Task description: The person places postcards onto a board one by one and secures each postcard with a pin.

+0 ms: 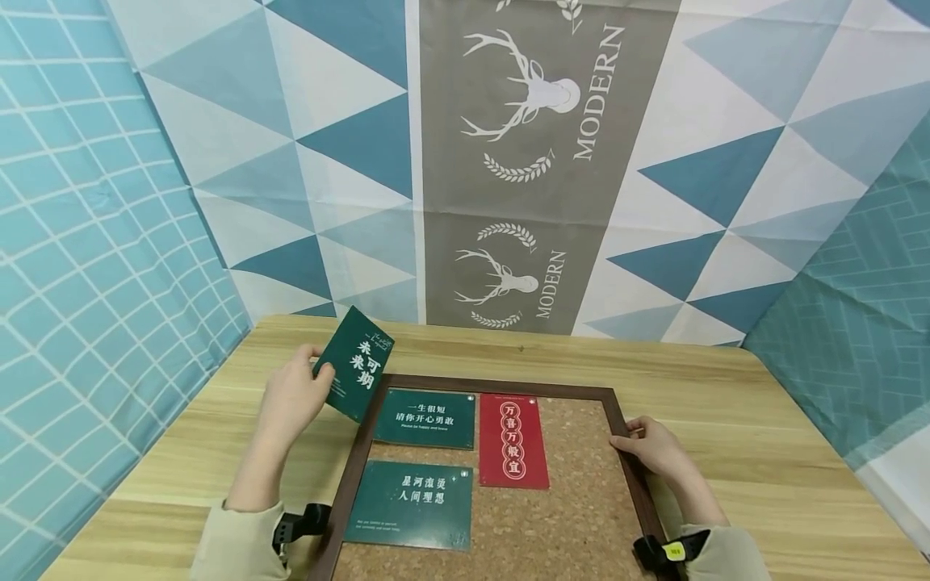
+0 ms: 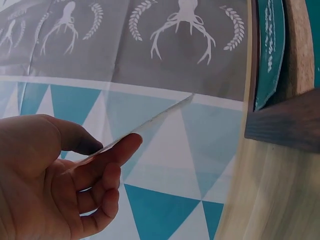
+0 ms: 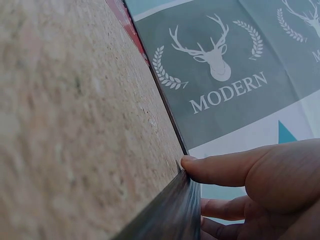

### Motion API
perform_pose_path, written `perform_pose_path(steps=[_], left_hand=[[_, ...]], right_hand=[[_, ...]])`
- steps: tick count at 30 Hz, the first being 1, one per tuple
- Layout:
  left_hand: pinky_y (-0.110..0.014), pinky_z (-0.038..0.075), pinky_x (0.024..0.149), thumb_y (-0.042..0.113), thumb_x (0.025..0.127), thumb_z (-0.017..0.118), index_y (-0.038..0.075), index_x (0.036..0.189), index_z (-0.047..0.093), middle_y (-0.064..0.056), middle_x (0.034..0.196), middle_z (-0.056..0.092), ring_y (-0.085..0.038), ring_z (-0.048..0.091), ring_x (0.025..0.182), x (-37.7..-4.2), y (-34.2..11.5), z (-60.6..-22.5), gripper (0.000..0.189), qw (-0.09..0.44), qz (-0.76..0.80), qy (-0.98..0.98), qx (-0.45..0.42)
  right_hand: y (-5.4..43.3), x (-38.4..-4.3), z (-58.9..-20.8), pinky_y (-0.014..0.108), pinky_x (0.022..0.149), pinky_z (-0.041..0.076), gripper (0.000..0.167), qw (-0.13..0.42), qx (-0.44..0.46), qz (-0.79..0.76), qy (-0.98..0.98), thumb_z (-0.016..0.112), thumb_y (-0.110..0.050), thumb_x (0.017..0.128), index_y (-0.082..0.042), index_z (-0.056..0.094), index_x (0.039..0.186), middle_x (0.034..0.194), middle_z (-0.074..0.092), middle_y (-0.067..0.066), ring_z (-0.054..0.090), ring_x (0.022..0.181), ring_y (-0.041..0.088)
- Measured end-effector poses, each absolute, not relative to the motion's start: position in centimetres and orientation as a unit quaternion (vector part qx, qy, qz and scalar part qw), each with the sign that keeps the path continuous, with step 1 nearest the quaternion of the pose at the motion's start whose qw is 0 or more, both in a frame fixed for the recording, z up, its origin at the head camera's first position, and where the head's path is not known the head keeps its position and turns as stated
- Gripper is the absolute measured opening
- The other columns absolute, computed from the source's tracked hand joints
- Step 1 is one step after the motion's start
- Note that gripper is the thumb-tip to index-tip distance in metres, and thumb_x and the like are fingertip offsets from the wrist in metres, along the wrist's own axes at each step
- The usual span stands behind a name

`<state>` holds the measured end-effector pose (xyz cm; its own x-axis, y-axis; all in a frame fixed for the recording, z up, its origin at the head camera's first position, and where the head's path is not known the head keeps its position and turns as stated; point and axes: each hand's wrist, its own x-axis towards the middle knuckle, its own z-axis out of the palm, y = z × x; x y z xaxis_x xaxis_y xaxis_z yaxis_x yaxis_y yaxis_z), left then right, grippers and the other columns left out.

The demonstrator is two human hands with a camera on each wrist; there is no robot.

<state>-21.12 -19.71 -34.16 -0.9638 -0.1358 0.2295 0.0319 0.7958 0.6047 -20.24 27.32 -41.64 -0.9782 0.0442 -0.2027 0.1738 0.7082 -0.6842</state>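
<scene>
My left hand (image 1: 291, 397) pinches a dark green card (image 1: 350, 373) with white lettering, tilted over the upper left of a framed corkboard (image 1: 574, 508). In the left wrist view the card (image 2: 150, 121) appears nearly edge-on between thumb and fingers. Two green cards, an upper one (image 1: 429, 432) and a lower one (image 1: 410, 516), lie on the cork's left side. Beside them is an upright red card (image 1: 534, 452). My right hand (image 1: 657, 448) grips the brown frame's right side; in the right wrist view its thumb presses the frame (image 3: 172, 200), fingers outside it.
The corkboard lies on a wooden table (image 1: 756, 452), whose far edge meets a patterned cloth backdrop (image 1: 356, 161). Blue tiled-pattern cloth (image 1: 94, 266) hangs at the left and teal cloth (image 1: 857, 266) at the right. A dark strap device (image 1: 301, 524) sits on the left wrist.
</scene>
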Motion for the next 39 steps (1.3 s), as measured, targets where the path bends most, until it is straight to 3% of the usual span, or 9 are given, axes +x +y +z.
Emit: perform_pose_path(steps=[4, 8, 15, 22, 31, 39], left_hand=[[-0.03, 0.033, 0.045, 0.018, 0.09, 0.039, -0.006, 0.121, 0.046, -0.023, 0.09, 0.063, -0.019, 0.042, 0.049, -21.1, -19.6, -34.0, 0.039, 0.129, -0.326, -0.936, 0.023], [-0.03, 0.035, 0.048, 0.017, 0.09, 0.042, -0.004, 0.118, 0.047, -0.025, 0.104, 0.062, -0.02, 0.047, 0.056, -21.0, -19.5, -33.8, 0.036, 0.119, -0.333, -0.935, 0.014], [-0.029, 0.04, 0.057, 0.014, 0.087, 0.053, -0.001, 0.108, 0.052, -0.02, 0.098, 0.062, -0.024, 0.054, 0.074, -20.7, -18.7, -33.5, 0.026, 0.11, -0.345, -0.932, -0.015], [-0.032, 0.045, 0.061, 0.012, 0.086, 0.058, -0.002, 0.108, 0.052, -0.016, 0.095, 0.059, -0.027, 0.059, 0.081, -20.5, -17.8, -33.8, 0.027, 0.095, -0.359, -0.928, -0.032], [-0.029, 0.042, 0.059, 0.012, 0.084, 0.062, -0.002, 0.106, 0.052, -0.016, 0.097, 0.058, -0.02, 0.056, 0.073, -20.5, -16.5, -34.0, 0.028, 0.05, -0.38, -0.923, -0.038], [-0.029, 0.038, 0.056, 0.016, 0.084, 0.064, 0.003, 0.091, 0.052, -0.011, 0.088, 0.056, -0.018, 0.049, 0.067, -20.5, -15.9, -34.5, 0.019, 0.033, -0.39, -0.919, -0.047]], right_hand=[[27.3, -20.2, -41.5, 0.04, 0.07, 0.045, 0.054, 0.087, 0.06, -0.378, 0.92, 0.06, -0.026, 0.086, 0.013, 0.041, 0.119, 0.109, 0.049, 0.028, 0.052, 0.092, 0.032], [27.3, -20.2, -41.5, 0.04, 0.07, 0.045, 0.054, 0.086, 0.062, -0.375, 0.921, 0.06, -0.026, 0.086, 0.013, 0.041, 0.119, 0.109, 0.049, 0.029, 0.053, 0.092, 0.032], [27.3, -20.3, -41.5, 0.04, 0.07, 0.045, 0.055, 0.086, 0.063, -0.372, 0.922, 0.061, -0.027, 0.086, 0.013, 0.042, 0.118, 0.109, 0.049, 0.029, 0.052, 0.093, 0.033], [27.3, -20.3, -41.6, 0.04, 0.07, 0.045, 0.055, 0.088, 0.064, -0.373, 0.921, 0.061, -0.028, 0.086, 0.012, 0.042, 0.119, 0.11, 0.049, 0.028, 0.052, 0.093, 0.033], [27.3, -20.3, -41.6, 0.04, 0.07, 0.046, 0.054, 0.086, 0.062, -0.372, 0.922, 0.06, -0.027, 0.086, 0.012, 0.042, 0.118, 0.11, 0.049, 0.029, 0.053, 0.093, 0.033], [27.3, -20.2, -41.6, 0.04, 0.069, 0.045, 0.054, 0.089, 0.064, -0.375, 0.92, 0.06, -0.027, 0.087, 0.012, 0.041, 0.118, 0.11, 0.048, 0.029, 0.053, 0.092, 0.032]])
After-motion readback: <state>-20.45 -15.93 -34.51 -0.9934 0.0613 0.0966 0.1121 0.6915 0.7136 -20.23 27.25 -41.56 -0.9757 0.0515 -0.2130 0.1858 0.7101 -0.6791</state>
